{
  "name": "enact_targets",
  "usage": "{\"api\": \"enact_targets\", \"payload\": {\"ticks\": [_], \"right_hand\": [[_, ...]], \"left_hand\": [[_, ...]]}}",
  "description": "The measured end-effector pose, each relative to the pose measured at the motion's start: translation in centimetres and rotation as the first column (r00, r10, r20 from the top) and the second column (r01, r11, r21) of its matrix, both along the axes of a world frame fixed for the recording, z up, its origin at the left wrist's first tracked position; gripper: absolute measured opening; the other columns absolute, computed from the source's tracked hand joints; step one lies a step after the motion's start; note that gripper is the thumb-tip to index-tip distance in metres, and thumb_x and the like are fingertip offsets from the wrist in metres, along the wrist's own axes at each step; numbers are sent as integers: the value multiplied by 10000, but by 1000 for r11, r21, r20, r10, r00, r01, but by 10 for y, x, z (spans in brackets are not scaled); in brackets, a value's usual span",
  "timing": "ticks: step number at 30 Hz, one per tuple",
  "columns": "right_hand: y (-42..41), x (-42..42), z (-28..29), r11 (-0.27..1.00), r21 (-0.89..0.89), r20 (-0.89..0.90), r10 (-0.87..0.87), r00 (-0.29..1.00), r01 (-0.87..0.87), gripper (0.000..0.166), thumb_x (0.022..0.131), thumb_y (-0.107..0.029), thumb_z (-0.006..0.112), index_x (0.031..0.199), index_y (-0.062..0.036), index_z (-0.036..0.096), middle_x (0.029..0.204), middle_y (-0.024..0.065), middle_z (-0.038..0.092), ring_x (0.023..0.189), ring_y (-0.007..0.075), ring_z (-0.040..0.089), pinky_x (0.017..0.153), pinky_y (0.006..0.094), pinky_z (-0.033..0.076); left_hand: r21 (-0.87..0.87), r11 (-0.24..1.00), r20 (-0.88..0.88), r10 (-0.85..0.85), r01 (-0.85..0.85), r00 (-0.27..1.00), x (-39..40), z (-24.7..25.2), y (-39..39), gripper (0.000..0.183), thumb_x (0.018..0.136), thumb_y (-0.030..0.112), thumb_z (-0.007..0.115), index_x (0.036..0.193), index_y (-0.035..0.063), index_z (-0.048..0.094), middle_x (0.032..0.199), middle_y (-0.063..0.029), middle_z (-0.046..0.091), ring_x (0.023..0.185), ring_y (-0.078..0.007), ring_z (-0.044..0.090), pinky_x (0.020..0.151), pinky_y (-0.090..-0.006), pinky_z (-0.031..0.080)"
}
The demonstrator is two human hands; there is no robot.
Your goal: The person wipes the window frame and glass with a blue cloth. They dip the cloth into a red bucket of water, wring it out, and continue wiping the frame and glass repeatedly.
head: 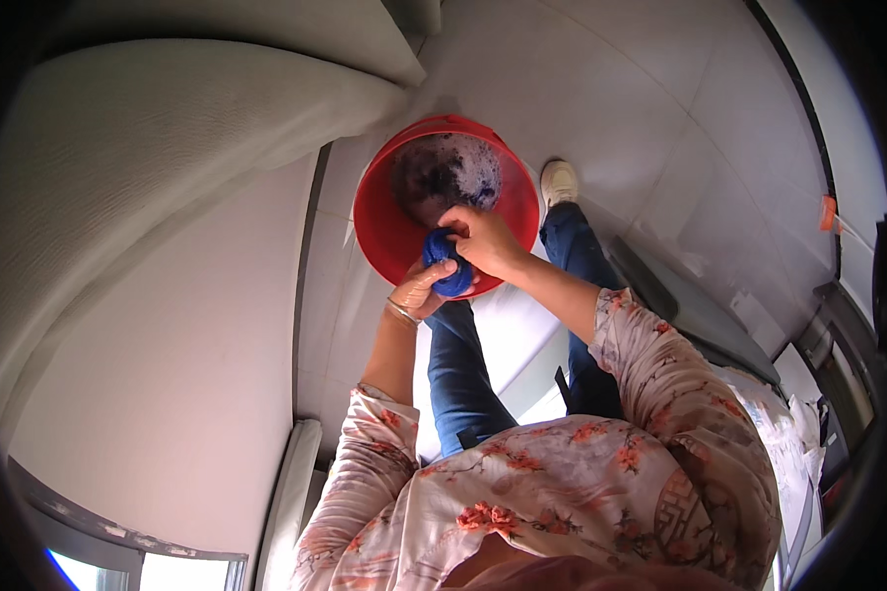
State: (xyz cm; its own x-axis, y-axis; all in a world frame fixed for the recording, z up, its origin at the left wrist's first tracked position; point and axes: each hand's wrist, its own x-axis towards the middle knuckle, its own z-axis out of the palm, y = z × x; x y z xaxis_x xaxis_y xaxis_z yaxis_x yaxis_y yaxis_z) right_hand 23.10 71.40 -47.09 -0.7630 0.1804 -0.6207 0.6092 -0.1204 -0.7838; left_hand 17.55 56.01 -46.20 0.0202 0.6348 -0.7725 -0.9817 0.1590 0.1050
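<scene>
A bunched blue cloth [451,272] is held above the near rim of a red plastic bucket [375,214]. My left hand [421,287] grips it from below, the thumb pressed across its front, and the skin looks wet. At the cloth's upper edge, the curled fingers of my right hand [486,240] pinch a part of it. Dark, foamy water [443,177] lies in the bottom of the bucket, with white suds towards the right side. A small blue patch shows in the suds; what it is I cannot tell.
The bucket stands on a grey tiled floor [621,81], with my right shoe [559,183] beside it. Pale leather-like material [192,125] hangs over the left side by a light wall [170,318]. A dark grey panel [709,318] and white plastic bags [791,428] are at right.
</scene>
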Motion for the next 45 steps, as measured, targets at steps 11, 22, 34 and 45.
{"api": "enact_targets", "payload": {"ticks": [11, 22, 34, 45], "right_hand": [[21, -1, 19, 427, 790, -291, 893, 344, -441, 840, 703, -203, 701, 1417, -243, 260, 1389, 111, 310, 1210, 291, 418, 960, 423, 426], [6, -15, -3, 216, 933, -101, 925, 366, -289, 283, 775, -149, 528, 1023, -12, 527, 791, 122, 543, 665, 256, 622, 506, 304, 518], [16, -35, -56, 653, -114, 243, 749, 616, -749, 127, 610, -102, 702, 610, -28, 599, 632, 138, 602, 615, 208, 609, 495, 331, 477], [51, -29, -28, 483, -856, -163, 88, 983, -185, 963, 694, -330, 764, 1438, -74, 209, 1407, 165, 357, 1255, 252, 397, 1035, 382, 302]], "left_hand": [[150, 950, 5, -278, 274, 961, -23, 5, -15, 380, 684, 204, 784, 1008, 74, 631, 909, -81, 649, 779, -171, 643, 656, -288, 552], [-145, 807, -364, -582, 573, 727, -35, 8, 12, 362, 672, 112, 748, 992, 6, 616, 863, -69, 637, 797, -156, 600, 739, -274, 498], [-895, 380, -446, -748, 234, -491, -15, -29, 26, 583, 683, 262, 742, 1140, 35, 461, 971, -184, 588, 799, -363, 627, 671, -398, 544], [225, 935, 410, 164, -273, 897, 5, 15, 10, 537, 768, 437, 627, 1056, 8, 480, 653, -2, 475, 389, -61, 378, 354, -164, 314]]}}
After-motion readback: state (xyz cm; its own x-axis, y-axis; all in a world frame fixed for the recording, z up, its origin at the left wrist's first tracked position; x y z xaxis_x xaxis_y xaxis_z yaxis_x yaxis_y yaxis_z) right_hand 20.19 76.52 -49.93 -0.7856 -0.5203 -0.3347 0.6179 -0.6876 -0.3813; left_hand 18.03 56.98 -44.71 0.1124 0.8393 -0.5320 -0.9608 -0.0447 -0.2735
